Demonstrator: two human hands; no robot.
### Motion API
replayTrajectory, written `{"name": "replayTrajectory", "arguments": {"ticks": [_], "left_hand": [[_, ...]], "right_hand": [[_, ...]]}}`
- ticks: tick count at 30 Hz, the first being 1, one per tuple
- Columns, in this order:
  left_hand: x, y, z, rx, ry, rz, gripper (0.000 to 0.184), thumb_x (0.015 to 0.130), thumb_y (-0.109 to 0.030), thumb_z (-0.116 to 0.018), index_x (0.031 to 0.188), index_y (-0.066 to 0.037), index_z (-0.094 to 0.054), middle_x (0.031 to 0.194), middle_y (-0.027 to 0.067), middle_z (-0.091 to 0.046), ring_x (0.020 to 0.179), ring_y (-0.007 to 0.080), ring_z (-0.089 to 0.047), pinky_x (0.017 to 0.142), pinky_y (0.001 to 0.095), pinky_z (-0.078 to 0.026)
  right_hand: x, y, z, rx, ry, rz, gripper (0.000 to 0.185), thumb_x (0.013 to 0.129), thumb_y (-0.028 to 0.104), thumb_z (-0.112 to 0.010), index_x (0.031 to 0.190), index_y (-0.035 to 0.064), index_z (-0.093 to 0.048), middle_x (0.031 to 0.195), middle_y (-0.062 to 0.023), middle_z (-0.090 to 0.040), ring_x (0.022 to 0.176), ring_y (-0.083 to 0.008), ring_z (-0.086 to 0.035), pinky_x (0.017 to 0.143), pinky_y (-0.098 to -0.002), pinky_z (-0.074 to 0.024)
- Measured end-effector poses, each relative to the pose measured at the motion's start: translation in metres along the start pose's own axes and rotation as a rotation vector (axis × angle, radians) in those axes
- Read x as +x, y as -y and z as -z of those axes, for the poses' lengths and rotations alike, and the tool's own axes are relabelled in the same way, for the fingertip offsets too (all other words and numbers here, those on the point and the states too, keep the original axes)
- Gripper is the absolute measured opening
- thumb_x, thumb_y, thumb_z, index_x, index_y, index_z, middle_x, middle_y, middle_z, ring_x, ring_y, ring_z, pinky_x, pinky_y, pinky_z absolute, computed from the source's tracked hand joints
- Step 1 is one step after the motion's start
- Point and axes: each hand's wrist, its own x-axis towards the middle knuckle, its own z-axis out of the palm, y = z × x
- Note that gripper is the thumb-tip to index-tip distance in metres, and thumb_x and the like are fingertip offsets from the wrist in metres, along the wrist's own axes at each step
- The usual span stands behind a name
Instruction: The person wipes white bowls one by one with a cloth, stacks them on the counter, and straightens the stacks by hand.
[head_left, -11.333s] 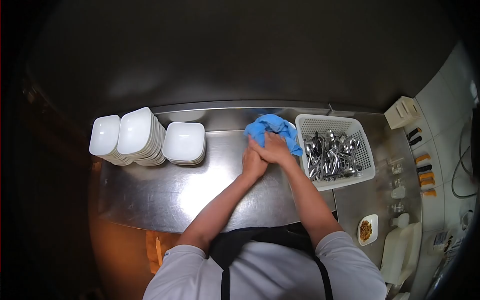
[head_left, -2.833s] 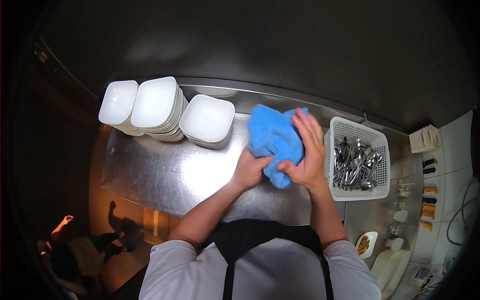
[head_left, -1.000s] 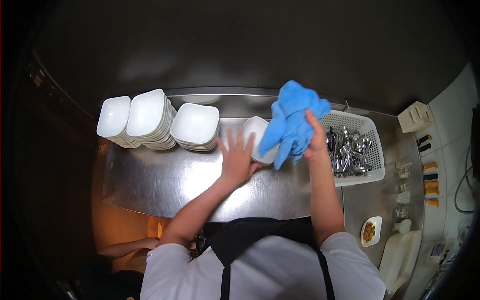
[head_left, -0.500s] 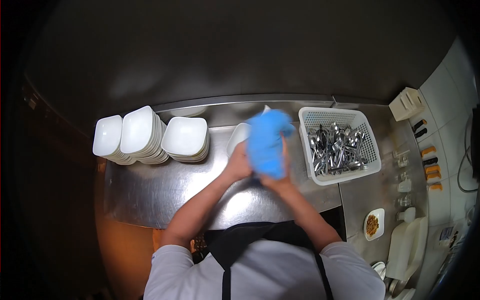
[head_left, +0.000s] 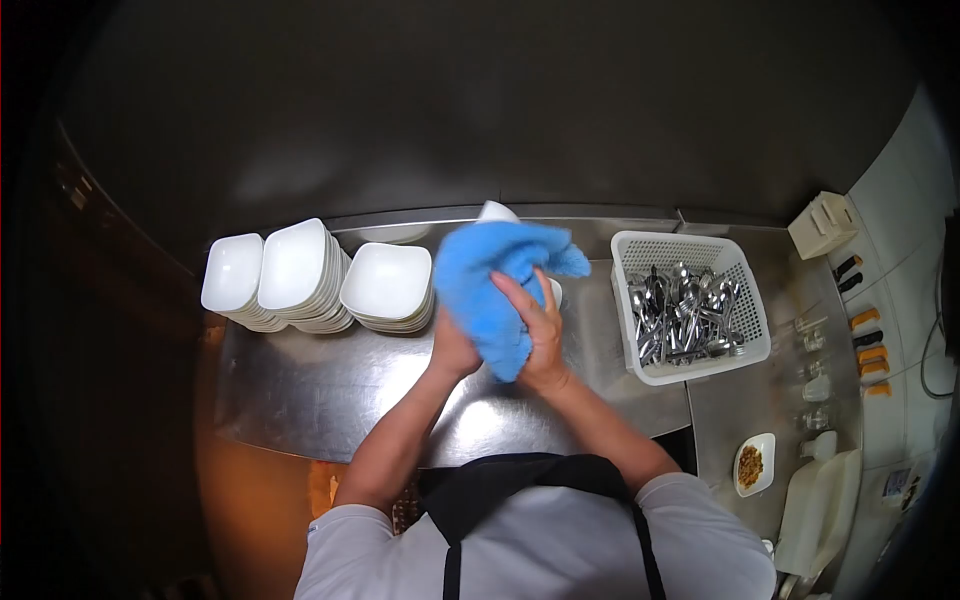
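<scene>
A blue cloth is bunched between my two hands above the counter. From its upper edge pokes the corner of a white dish; the cloth covers the rest. My right hand grips the cloth from the right, with thumb and fingers pressed into it. On the other side, my left hand holds the bundle from below, its fingers hidden behind the cloth. Part of another white piece shows just behind my right hand.
Stacks of square white bowls line the counter on the left. A white perforated basket full of cutlery stands to the right. Beyond it are a small dish of food, several glasses and wall-hung knives.
The cloth bundle has shifted left and turned, spreading wider. My right hand has come round to the front of the cloth, and my left hand has moved left.
</scene>
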Motion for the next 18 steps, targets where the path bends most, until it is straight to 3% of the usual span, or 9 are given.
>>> {"name": "replayTrajectory", "arguments": {"ticks": [2,5,6,7,8,9,10,13,18], "left_hand": [[-0.008,0.006,0.004,0.183,0.059,-0.092,0.034,0.097,-0.02,-0.065,0.125,-0.001,-0.061,0.113,0.0076,-0.07,0.101,0.0139,-0.065,0.089,0.0309,-0.051],[-0.01,-0.035,-0.006,-0.019,0.232,0.145,0.029,0.094,-0.018,-0.069,0.116,0.0,-0.066,0.098,0.008,-0.073,0.088,0.0133,-0.066,0.079,0.0302,-0.051],[-0.014,-0.05,-0.009,0.216,0.263,0.035,0.023,0.094,-0.017,-0.069,0.108,0.001,-0.069,0.086,0.01,-0.072,0.077,0.015,-0.065,0.071,0.0299,-0.05],[-0.018,-0.053,-0.007,0.35,0.348,0.019,0.024,0.093,-0.014,-0.068,0.11,0.003,-0.069,0.099,0.0183,-0.072,0.089,0.024,-0.071,0.082,0.0315,-0.053],[-0.016,-0.051,-0.01,0.354,0.349,-0.136,0.025,0.09,-0.011,-0.07,0.111,0.003,-0.069,0.108,0.0204,-0.07,0.099,0.029,-0.07,0.09,0.0346,-0.053],[-0.011,-0.047,-0.012,0.4,0.353,-0.267,0.031,0.086,-0.007,-0.071,0.115,0.002,-0.068,0.119,0.0214,-0.065,0.112,0.0322,-0.064,0.099,0.0398,-0.048],[-0.005,-0.042,-0.013,0.445,0.347,-0.399,0.038,0.081,-0.003,-0.073,0.118,0.002,-0.067,0.131,0.0225,-0.06,0.125,0.0354,-0.057,0.109,0.045,-0.044],[0.019,-0.04,0.004,0.839,0.399,-0.502,0.047,0.078,-0.003,-0.073,0.124,-0.002,-0.065,0.126,0.0168,-0.065,0.121,0.0356,-0.061,0.107,0.049,-0.046],[0.025,-0.034,0.073,1.163,0.316,-0.423,0.037,0.083,-0.007,-0.071,0.12,-0.009,-0.068,0.123,0.0102,-0.069,0.118,0.0321,-0.063,0.1,0.0466,-0.05]], "right_hand": [[0.042,0.006,0.018,0.039,-0.023,-0.058,0.042,0.084,0.016,-0.072,0.123,0.0016,-0.066,0.12,-0.0148,-0.067,0.11,-0.0277,-0.065,0.099,-0.0393,-0.0489],[0.074,-0.022,0.022,0.567,-0.168,-0.542,0.039,0.089,0.027,-0.068,0.12,0.0032,-0.067,0.116,-0.0137,-0.068,0.108,-0.0231,-0.066,0.094,-0.0368,-0.0529],[0.077,-0.037,0.031,0.882,-0.076,-0.839,0.04,0.092,0.035,-0.063,0.119,0.0051,-0.067,0.114,-0.0133,-0.068,0.106,-0.022,-0.067,0.09,-0.0369,-0.0542],[0.073,-0.054,0.033,1.196,0.03,-1.134,0.043,0.095,0.043,-0.058,0.117,0.0069,-0.067,0.111,-0.0128,-0.068,0.103,-0.0209,-0.067,0.087,-0.037,-0.0556],[0.055,-0.075,0.012,1.497,0.005,-1.133,0.046,0.103,0.042,-0.042,0.12,0.0047,-0.062,0.106,-0.0138,-0.068,0.091,-0.0231,-0.069,0.077,-0.0361,-0.0591],[0.043,-0.052,0.001,1.559,-0.08,-1.214,0.045,0.103,0.04,-0.042,0.123,0.0045,-0.059,0.106,-0.0133,-0.067,0.09,-0.0228,-0.068,0.077,-0.0334,-0.0589],[0.033,-0.038,-0.011,1.281,-0.19,-1.416,0.041,0.103,0.037,-0.045,0.124,0.0046,-0.058,0.107,-0.0118,-0.066,0.092,-0.0227,-0.066,0.079,-0.0354,-0.0585],[-0.029,-0.049,-0.047,1.482,-0.102,-1.409,0.042,0.096,0.04,-0.058,0.124,0.0088,-0.06,0.108,-0.0086,-0.066,0.093,-0.0227,-0.066,0.084,-0.0378,-0.0565],[0.016,-0.024,0.021,1.543,-0.058,-1.374,0.048,0.097,0.042,-0.056,0.13,0.0063,-0.056,0.119,-0.0109,-0.064,0.102,-0.0259,-0.065,0.093,-0.0399,-0.054]]}}
